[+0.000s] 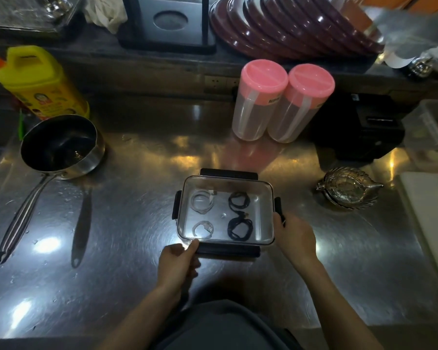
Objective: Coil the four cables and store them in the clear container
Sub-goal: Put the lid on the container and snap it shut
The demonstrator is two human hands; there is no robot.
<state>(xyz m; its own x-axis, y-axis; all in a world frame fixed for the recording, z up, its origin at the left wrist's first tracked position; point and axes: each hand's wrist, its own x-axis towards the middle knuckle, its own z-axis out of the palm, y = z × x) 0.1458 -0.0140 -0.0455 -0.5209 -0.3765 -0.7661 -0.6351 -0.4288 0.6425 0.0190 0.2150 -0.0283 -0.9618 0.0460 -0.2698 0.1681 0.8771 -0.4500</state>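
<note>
The clear container (264,184) sits on the steel counter with its clear lid on and black clips around its sides. Inside lie two white coiled cables, one at the far left (201,204) and one at the near left (203,229). Two black coiled cables lie at the far right (239,200) and near right (239,229). My left hand (178,262) touches the container's near left corner with curled fingers. My right hand (296,238) grips the black right-side clip (278,207).
A saucepan (61,145) with a long handle stands at the left, a yellow bottle (39,82) behind it. Two pink-lidded jars (283,102) stand behind the container. A glass leaf-shaped dish (348,189) and a white board (430,223) lie at the right.
</note>
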